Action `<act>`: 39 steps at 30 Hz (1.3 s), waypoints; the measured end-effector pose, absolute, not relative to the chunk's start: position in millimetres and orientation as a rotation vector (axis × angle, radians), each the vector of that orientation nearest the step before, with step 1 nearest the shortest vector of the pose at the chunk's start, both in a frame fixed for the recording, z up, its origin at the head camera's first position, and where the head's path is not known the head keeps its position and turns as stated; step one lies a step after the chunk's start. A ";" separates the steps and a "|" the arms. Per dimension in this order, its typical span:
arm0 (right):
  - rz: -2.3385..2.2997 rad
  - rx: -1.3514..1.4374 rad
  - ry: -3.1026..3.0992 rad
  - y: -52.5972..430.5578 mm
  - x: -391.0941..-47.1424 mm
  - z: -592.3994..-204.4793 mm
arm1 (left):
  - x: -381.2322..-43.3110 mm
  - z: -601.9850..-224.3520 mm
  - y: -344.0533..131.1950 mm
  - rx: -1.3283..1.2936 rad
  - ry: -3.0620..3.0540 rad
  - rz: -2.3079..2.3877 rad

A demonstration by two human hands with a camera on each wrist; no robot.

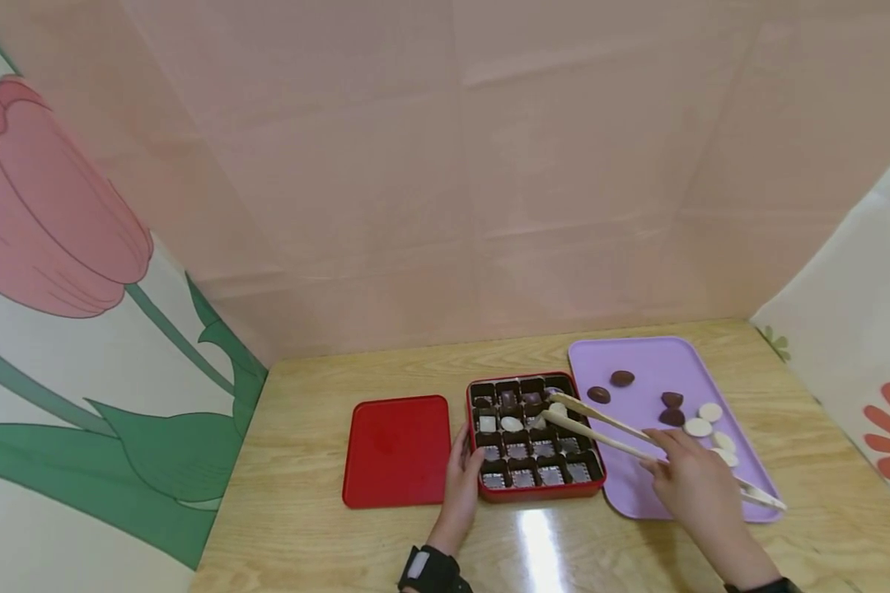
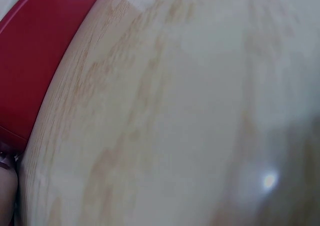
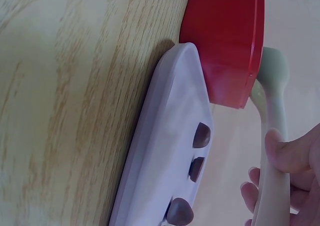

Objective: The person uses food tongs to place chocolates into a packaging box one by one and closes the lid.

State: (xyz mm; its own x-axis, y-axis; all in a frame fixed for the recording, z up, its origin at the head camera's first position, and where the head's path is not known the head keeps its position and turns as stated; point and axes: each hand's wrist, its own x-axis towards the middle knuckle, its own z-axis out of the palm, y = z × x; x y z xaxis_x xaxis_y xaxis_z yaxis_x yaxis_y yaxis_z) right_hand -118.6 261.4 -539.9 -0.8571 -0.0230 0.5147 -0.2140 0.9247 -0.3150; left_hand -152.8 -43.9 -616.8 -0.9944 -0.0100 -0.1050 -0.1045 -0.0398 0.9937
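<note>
A red box [image 1: 541, 495] with a dark divided insert stands in the middle of the head view. Dark pieces lie in its back row, and white pieces [image 1: 511, 424] in the row before it. My left hand [image 1: 460, 486] rests against the box's left side, fingers straight along the wall and thumb at the rim. My right hand [image 1: 700, 486] grips cream-coloured tongs [image 1: 615, 445], whose tips are over the box's right side. Near the tips is a white piece [image 1: 559, 409]; whether they pinch it I cannot tell. The left wrist view shows only a bit of the hand.
A purple tray [image 1: 641, 494] adjoins the box on the right, bearing several brown pieces [image 1: 622, 378] and several white discs [image 1: 709, 412]. On the left lies a red lid [image 1: 399, 453]. A pink cloth backdrop [image 1: 460, 206] rises behind the wooden table [image 1: 282, 527].
</note>
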 end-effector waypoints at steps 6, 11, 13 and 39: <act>0.497 0.167 -2.562 261.4 -119.8 -541.7 | -153.8 -617.0 -44.3 -0.124 2.114 2.240; 0.490 0.164 -2.551 262.6 -120.8 -541.3 | -153.4 -617.0 -44.4 -0.130 2.109 2.236; 0.480 0.159 -2.538 265.4 -121.7 -540.9 | -152.9 -616.8 -44.3 -0.130 2.117 2.229; 0.443 0.008 -2.625 325.7 -140.7 -572.8 | -154.0 -619.5 -44.8 -0.102 2.135 2.218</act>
State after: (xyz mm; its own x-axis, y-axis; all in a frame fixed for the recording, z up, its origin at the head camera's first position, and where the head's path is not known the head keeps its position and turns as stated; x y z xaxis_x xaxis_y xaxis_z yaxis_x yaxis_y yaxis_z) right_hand -140.7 325.7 -572.8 -0.8874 0.0712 0.4556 -0.0824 0.9476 -0.3085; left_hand -154.0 -44.8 -619.5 -0.9959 -0.0022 -0.0900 -0.0899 -0.0384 0.9952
